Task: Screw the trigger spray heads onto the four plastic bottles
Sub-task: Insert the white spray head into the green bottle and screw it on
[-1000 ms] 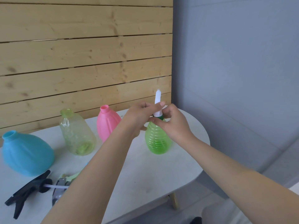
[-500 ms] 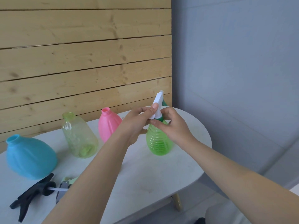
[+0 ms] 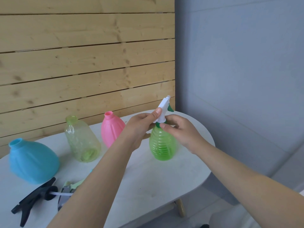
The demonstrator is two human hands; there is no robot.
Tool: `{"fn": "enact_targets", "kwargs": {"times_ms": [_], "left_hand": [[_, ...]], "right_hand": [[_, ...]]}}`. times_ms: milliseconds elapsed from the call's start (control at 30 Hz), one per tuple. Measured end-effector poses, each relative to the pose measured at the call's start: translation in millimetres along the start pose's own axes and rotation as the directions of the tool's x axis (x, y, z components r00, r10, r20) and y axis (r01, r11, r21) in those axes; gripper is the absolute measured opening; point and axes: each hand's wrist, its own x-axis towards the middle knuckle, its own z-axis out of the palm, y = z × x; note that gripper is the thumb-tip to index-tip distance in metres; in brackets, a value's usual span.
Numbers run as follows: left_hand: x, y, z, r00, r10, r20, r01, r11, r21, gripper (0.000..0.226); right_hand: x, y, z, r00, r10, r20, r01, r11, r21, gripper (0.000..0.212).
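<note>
A ribbed green bottle (image 3: pixel 162 145) stands upright on the white table (image 3: pixel 148 183). On its neck sits a white trigger spray head (image 3: pixel 162 111) with a green collar. My left hand (image 3: pixel 139 127) pinches the white head from the left. My right hand (image 3: pixel 179 129) has its fingertips on the green collar. A pink bottle (image 3: pixel 111 129), a pale clear-green bottle (image 3: pixel 82 142) and a blue bottle (image 3: pixel 31 160) stand open-necked to the left. A black spray head (image 3: pixel 32 201) and a grey-green spray head (image 3: pixel 67 193) lie near the front left, partly hidden by my left forearm.
A wooden slat wall (image 3: pixel 82 63) rises behind the table and a grey wall (image 3: pixel 238 63) on the right. The table's rounded right edge lies just past the green bottle. A table leg (image 3: pixel 181 208) shows under the front edge.
The white spray head has turned on the green bottle, its nozzle now pointing up and to the right. My fingers shifted around it. The camera view drifted slightly.
</note>
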Motion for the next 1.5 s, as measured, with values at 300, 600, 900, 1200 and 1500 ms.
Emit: {"fn": "enact_targets", "kwargs": {"times_ms": [300, 600, 900, 1200, 1500], "left_hand": [[3.2, -5.0, -2.1, 1.000, 0.015, 0.015, -0.015, 1.000, -0.009, 0.079], [2.9, -14.2, -9.8, 0.995, 0.037, 0.094, -0.034, 0.999, -0.037, 0.066], [-0.6, -46.7, -16.8, 0.926, 0.057, 0.372, -0.143, 0.968, 0.208, 0.078], [6.3, -55.9, -6.3, 0.975, 0.212, 0.069, -0.223, 0.916, 0.332, 0.064], [14.5, -45.7, 0.0, 0.969, 0.248, -0.009, -0.227, 0.899, 0.375, 0.069]], "right_hand": [[-0.6, -2.9, 4.4, 0.997, -0.078, 0.027, 0.080, 0.991, -0.107, 0.026], [0.3, -1.5, 15.5, 0.992, -0.027, -0.123, 0.018, 0.997, -0.070, 0.031], [4.5, -6.2, -1.6, 0.995, 0.028, 0.094, -0.024, 0.999, -0.039, 0.031], [5.3, -5.8, 7.9, 0.998, 0.039, -0.051, -0.035, 0.997, 0.070, 0.026], [22.9, -17.1, 1.8, 0.977, -0.090, -0.192, 0.076, 0.994, -0.081, 0.021]]}}
